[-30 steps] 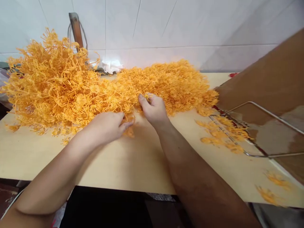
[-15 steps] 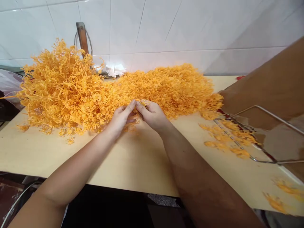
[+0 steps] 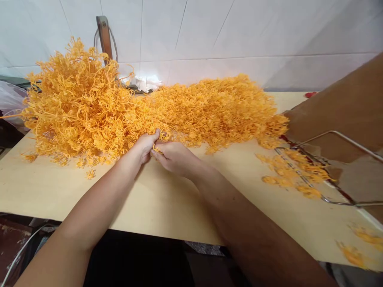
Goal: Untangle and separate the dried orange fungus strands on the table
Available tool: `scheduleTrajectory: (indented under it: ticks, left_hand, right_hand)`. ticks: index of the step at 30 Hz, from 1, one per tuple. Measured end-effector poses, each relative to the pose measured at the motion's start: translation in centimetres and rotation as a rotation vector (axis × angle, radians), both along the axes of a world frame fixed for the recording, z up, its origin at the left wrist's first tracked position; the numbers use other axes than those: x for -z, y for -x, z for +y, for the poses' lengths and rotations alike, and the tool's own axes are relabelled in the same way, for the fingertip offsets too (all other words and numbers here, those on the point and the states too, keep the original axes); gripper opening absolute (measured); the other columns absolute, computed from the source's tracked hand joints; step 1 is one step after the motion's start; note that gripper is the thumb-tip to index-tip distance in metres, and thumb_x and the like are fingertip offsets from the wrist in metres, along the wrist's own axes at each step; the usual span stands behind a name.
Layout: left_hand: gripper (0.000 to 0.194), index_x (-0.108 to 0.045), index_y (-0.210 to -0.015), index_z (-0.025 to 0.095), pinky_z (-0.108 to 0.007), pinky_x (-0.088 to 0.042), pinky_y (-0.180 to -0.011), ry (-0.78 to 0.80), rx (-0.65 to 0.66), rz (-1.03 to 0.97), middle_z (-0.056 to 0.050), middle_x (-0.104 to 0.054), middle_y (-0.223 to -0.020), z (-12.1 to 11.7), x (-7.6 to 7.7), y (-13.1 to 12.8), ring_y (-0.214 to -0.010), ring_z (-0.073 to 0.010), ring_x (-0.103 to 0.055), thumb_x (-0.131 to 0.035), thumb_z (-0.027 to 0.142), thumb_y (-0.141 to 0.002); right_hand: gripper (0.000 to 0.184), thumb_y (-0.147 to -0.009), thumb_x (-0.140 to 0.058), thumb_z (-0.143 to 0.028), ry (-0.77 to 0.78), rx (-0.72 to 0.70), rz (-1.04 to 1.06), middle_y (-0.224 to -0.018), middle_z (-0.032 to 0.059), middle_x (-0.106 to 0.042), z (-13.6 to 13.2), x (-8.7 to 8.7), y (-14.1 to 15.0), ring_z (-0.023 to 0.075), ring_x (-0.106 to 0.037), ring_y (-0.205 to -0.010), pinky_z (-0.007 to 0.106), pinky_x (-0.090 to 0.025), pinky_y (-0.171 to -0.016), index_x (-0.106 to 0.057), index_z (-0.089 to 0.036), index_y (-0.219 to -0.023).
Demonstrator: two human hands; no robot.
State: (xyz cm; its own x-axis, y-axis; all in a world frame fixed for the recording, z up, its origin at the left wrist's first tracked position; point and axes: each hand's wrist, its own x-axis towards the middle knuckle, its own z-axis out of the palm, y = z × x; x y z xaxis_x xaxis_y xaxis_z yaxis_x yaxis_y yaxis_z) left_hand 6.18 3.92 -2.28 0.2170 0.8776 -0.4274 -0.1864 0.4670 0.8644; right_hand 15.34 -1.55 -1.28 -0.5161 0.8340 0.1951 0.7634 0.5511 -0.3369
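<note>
My left hand [image 3: 147, 146] and my right hand [image 3: 171, 154] meet at the front edge of a long heap of orange plastic flower pieces [image 3: 215, 109]. Between them is a thin orange flower stem [image 3: 157, 150], pinched by my right thumb and fingers. The left fingers are curled round its other side, partly hidden behind the right hand. To the left rises a taller, looser pile of orange stemmed pieces [image 3: 86, 107], touching my left hand's far side.
Loose orange pieces [image 3: 281, 171] lie by a bent metal wire frame [image 3: 338, 203] on the right, beside a brown cardboard box [image 3: 338, 107]. A wood and metal bar [image 3: 104, 40] stands against the tiled wall [image 3: 194, 32]. A white crumpled wrapper [image 3: 146, 83] lies behind the pile on the pale tabletop [image 3: 167, 211].
Both hands have moved left and slightly nearer to me, and the right hand has turned so its back faces up. The view has tilted a little downward.
</note>
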Motion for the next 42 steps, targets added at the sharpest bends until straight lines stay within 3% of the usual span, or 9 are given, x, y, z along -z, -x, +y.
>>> scheduleTrajectory:
  ticks: [4,6,9,13,16,25,31,37,42]
  left_hand:
    - [0.047,-0.059,-0.065,0.012,-0.029,-0.048,-0.075,-0.026,0.196,-0.051,-0.009,-0.065,-0.064,-0.1,-0.2,1.0,-0.072,-0.0171,-0.064,-0.042,0.054,-0.080]
    - [0.048,-0.063,-0.070,0.011,-0.027,-0.048,-0.080,-0.095,0.329,-0.119,-0.012,-0.068,-0.074,-0.1,0.0,1.6,-0.081,-0.0172,-0.065,-0.041,0.052,-0.082]
    - [0.043,-0.065,-0.081,0.011,-0.028,-0.047,-0.085,-0.092,0.432,-0.204,-0.012,-0.070,-0.084,0.0,0.3,2.4,-0.087,-0.0162,-0.064,-0.042,0.047,-0.083]
    - [0.043,-0.065,-0.087,0.009,-0.024,-0.043,-0.092,-0.061,0.456,-0.304,-0.014,-0.067,-0.101,0.3,0.4,2.5,-0.095,-0.0146,-0.063,-0.039,0.043,-0.086]
    - [0.039,-0.064,-0.091,0.007,-0.026,-0.041,-0.096,-0.039,0.448,-0.326,-0.015,-0.065,-0.107,0.4,0.2,2.3,-0.099,-0.0165,-0.062,-0.039,0.037,-0.086]
    - [0.019,-0.062,-0.087,0.011,-0.035,-0.041,-0.099,-0.055,0.279,-0.385,-0.008,-0.070,-0.092,0.3,0.6,2.0,-0.088,-0.0163,-0.066,-0.050,0.009,-0.072]
    - [0.024,-0.063,-0.084,0.010,-0.035,-0.041,-0.099,-0.127,0.258,-0.377,-0.005,-0.070,-0.082,0.1,0.8,1.7,-0.084,-0.0140,-0.066,-0.052,0.002,-0.065]
    - [0.022,-0.063,-0.076,0.008,-0.038,-0.042,-0.096,-0.135,0.158,-0.363,-0.003,-0.067,-0.071,-0.2,0.7,1.4,-0.074,-0.0123,-0.065,-0.049,-0.002,-0.062]
    - [0.014,-0.065,-0.078,0.010,-0.030,-0.044,-0.089,-0.100,0.177,-0.361,-0.004,-0.067,-0.078,-0.5,0.5,1.5,-0.072,-0.0100,-0.063,-0.058,0.021,-0.072]
  right_hand:
    - [0.026,-0.084,-0.037,-0.022,0.189,-0.488,0.088,-0.061,0.0001,-0.055,-3.3,-1.2,3.0,0.0086,-0.038,-0.052,0.024,-0.028,-0.054,-0.051,-0.017,-0.063]
    - [0.028,-0.085,-0.036,-0.025,0.265,-0.528,0.185,-0.062,-0.0002,-0.055,-3.9,-1.9,3.3,0.0080,-0.039,-0.053,0.024,-0.030,-0.055,-0.051,-0.016,-0.064]
    - [0.028,-0.084,-0.037,-0.030,0.340,-0.142,0.542,-0.058,0.0005,-0.050,-2.5,-2.6,0.7,0.0081,-0.042,-0.052,0.023,-0.032,-0.052,-0.051,-0.015,-0.064]
    - [0.017,-0.078,-0.037,-0.019,0.397,0.506,1.040,-0.044,-0.0050,-0.039,0.6,-2.4,-4.3,0.0048,-0.027,-0.035,0.020,-0.017,-0.038,-0.054,-0.015,-0.076]
    - [0.020,-0.071,-0.035,-0.010,0.390,0.671,1.170,-0.038,-0.0075,-0.035,1.7,-1.7,-5.3,0.0042,-0.021,-0.030,0.019,-0.012,-0.036,-0.051,-0.016,-0.080]
    - [0.008,-0.071,-0.048,-0.017,0.592,0.350,1.023,-0.050,-0.0066,-0.038,0.8,-0.9,-3.9,0.0022,-0.028,-0.037,0.017,-0.017,-0.038,-0.041,-0.018,-0.069]
    - [0.033,-0.071,-0.061,-0.045,0.642,0.257,1.047,-0.055,-0.0066,-0.038,0.8,-0.6,-3.9,0.0019,-0.025,-0.039,0.018,-0.014,-0.038,-0.041,-0.019,-0.074]
    - [0.036,-0.069,-0.060,-0.050,0.528,0.308,1.036,-0.047,-0.0087,-0.033,1.4,0.5,-2.9,0.0031,-0.024,-0.039,0.020,-0.017,-0.038,-0.046,-0.018,-0.076]
    - [0.019,-0.077,-0.050,-0.035,0.347,0.179,0.853,-0.052,-0.0052,-0.038,1.4,0.7,-3.0,0.0069,-0.032,-0.047,0.022,-0.027,-0.047,-0.049,-0.017,-0.073]
